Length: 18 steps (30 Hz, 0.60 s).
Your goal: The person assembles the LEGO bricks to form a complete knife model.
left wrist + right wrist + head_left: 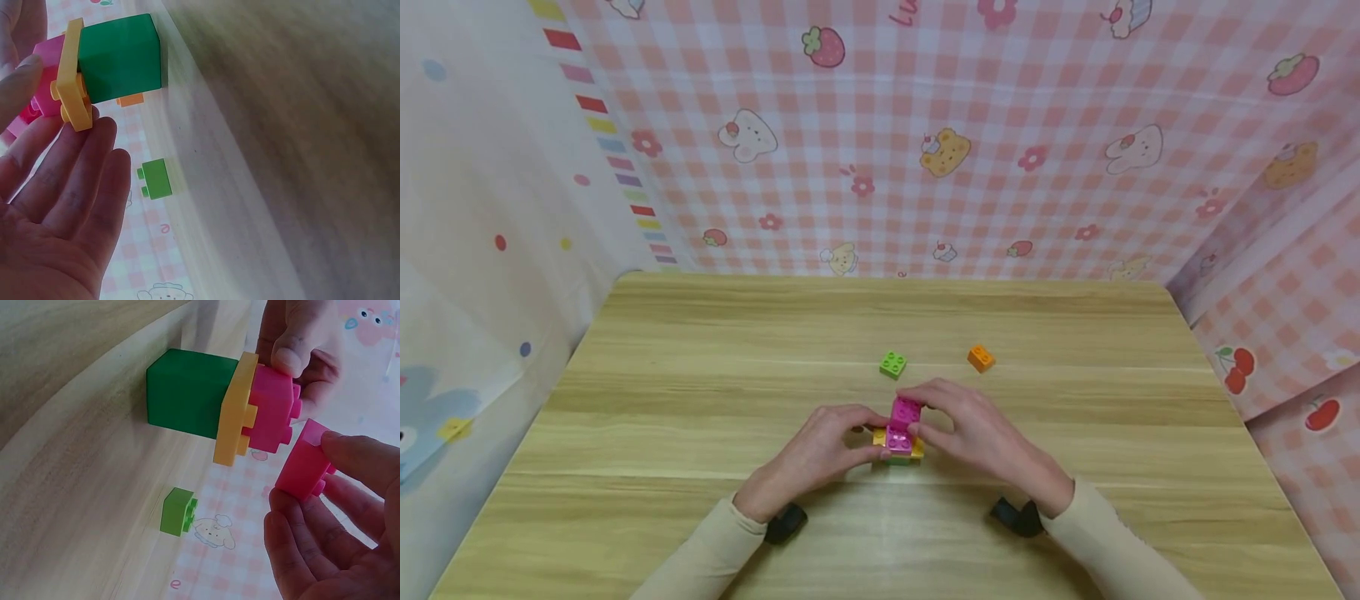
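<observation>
A small stack has a dark green block (187, 392) at its base, a thin yellow plate (232, 415) over that and a pink brick (267, 409) on top. My left hand (820, 443) holds the stack, its thumb against the pink brick and its fingers by the yellow plate. Between the thumb and fingers of my right hand (973, 425) is a second, deeper pink brick (306, 461). It is tilted, just off the studs of the top brick. In the left wrist view, the deeper pink brick (20, 124) is partly hidden behind the stack and fingers.
Farther back on the wooden table (700, 375) lie a light green brick (892, 364) and, to its right, an orange brick (981, 358). Behind the table's far edge hangs a pink checked cloth (895, 208). Black wrist straps (786, 525) sit below both hands.
</observation>
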Motion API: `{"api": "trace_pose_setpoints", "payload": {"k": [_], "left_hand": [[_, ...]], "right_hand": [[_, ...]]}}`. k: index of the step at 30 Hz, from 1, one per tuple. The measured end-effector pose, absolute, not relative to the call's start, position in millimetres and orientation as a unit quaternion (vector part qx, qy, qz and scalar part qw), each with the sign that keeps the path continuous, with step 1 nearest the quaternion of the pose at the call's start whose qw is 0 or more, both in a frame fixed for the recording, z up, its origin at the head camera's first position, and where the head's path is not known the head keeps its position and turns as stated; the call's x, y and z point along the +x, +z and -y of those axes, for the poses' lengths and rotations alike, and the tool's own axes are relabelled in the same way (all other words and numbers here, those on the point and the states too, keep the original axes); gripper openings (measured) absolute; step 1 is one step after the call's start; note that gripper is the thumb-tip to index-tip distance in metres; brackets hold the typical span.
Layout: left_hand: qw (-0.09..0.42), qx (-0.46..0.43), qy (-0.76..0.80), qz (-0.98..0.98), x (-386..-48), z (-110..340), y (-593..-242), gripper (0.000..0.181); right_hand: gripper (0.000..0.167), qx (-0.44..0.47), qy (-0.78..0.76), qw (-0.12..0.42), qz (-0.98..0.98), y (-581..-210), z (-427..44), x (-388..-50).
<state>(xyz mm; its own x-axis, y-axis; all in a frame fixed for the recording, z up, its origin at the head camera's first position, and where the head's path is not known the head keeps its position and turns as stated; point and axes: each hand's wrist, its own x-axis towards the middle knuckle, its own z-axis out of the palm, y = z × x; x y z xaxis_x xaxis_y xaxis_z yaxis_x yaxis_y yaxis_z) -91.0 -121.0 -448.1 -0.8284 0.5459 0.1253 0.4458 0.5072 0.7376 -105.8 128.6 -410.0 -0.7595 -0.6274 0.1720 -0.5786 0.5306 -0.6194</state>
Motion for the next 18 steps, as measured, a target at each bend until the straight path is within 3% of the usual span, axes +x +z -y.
{"api": "trace_pose_setpoints", "payload": {"k": [18], "left_hand": [[0.045,0.296,0.401,-0.866,-90.2,121.0,-447.7,0.029]], "right_hand": [[0.035,-0.383,-0.336,0.024,-0.86,-410.4,-127.1,-94.5]]}}
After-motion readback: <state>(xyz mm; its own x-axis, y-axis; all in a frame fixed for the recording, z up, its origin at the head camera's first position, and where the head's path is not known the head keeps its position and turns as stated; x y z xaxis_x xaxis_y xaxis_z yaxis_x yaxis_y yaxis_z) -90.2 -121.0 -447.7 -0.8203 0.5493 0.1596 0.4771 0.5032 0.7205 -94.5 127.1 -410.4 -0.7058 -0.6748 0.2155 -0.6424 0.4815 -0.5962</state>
